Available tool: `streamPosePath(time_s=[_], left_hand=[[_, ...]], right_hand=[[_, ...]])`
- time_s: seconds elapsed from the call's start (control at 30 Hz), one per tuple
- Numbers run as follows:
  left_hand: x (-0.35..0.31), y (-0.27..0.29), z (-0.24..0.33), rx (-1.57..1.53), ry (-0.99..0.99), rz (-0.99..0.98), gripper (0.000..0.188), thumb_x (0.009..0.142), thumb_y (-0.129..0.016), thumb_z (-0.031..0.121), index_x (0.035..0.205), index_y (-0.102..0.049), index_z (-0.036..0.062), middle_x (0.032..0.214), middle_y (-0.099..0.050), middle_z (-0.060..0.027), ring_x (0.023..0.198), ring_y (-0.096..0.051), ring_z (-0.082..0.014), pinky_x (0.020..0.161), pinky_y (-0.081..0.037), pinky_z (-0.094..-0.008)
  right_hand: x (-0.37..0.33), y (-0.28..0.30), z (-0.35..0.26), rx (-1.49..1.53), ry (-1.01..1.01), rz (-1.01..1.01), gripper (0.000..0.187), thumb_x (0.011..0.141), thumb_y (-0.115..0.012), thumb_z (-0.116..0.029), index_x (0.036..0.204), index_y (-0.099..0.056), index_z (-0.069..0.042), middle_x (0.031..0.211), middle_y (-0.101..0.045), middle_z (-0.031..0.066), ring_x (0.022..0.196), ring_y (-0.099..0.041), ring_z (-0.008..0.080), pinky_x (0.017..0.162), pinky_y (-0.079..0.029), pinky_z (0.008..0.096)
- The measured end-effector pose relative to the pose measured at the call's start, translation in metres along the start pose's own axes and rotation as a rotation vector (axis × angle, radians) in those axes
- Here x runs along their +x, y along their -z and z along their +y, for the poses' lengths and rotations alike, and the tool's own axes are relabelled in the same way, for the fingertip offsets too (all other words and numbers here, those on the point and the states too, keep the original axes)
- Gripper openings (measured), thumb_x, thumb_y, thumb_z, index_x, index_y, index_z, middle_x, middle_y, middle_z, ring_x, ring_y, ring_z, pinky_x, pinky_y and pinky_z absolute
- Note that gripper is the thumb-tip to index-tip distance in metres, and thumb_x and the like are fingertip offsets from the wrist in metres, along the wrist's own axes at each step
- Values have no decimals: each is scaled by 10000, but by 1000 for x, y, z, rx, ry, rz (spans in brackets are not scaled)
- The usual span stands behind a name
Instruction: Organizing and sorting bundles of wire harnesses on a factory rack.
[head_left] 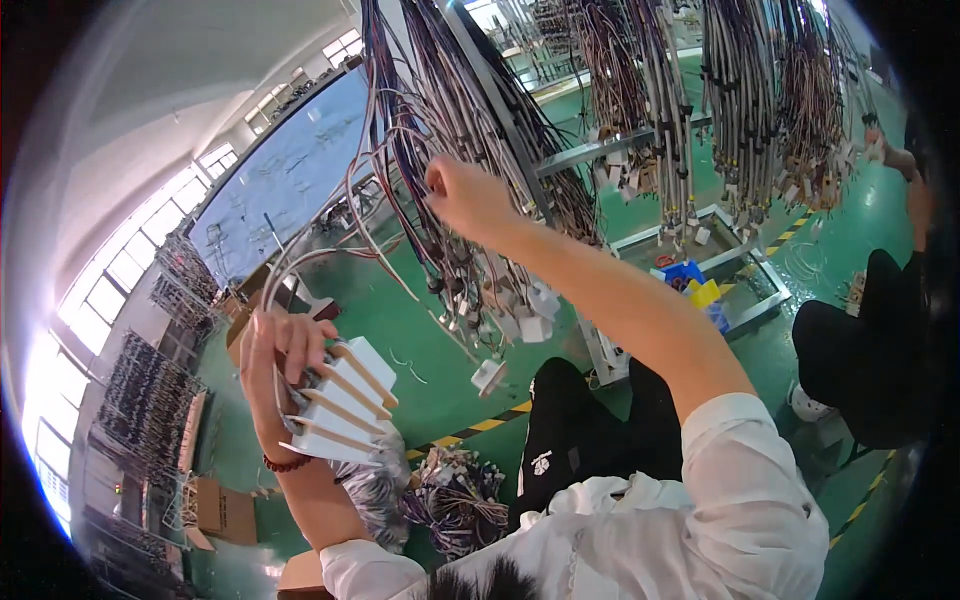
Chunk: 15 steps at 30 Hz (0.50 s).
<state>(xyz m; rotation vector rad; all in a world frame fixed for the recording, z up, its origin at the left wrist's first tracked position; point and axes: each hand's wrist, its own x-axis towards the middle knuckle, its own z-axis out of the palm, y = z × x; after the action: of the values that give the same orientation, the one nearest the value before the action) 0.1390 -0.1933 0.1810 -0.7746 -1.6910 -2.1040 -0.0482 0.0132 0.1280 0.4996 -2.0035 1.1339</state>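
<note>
My left hand (285, 350), at the left, is closed around grey cables with several white block-shaped connectors (345, 405) that have tan strips between them. From this hand the cables (318, 253) loop up toward a hanging bundle of wires (410, 150). My right hand (468, 200) is raised in front of that bundle, its fingers curled in against the wires; what lies between them is hidden. White connectors (535, 325) dangle at the bundle's lower end. A single white connector (488, 376) hangs lower, in front of my knees.
More wire bundles (740, 110) hang from a metal frame (620, 148) on the right. Blue and yellow bins (700, 290) stand beneath them. Coiled wires (455, 500) and a plastic bag (375, 500) lie near my left side. Another person (860, 350) is at the far right. A cardboard box (222, 512) stands lower left.
</note>
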Motion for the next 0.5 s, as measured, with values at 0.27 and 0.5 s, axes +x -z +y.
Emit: streamPosePath(time_s=[0.27,0.5], left_hand=[[-1,21,19,-260,15,-3,304,1017,-315,264,755,-376,123,549,-329,51,573,-368,-77,742,-413,-267],[-3,-2,12,-193,42,-51,332,1014,-330,274,718,-380,134,483,-317,62,528,-358,-85,723,-385,-279]], right_hand=[[16,70,78,-341,-145,118,51,813,-552,-142,856,-580,-139,789,-634,75,752,-617,295,636,-467,413],[26,71,40,72,92,83,312,743,-633,-226,1022,-580,-96,1017,-591,104,957,-581,287,811,-467,400]])
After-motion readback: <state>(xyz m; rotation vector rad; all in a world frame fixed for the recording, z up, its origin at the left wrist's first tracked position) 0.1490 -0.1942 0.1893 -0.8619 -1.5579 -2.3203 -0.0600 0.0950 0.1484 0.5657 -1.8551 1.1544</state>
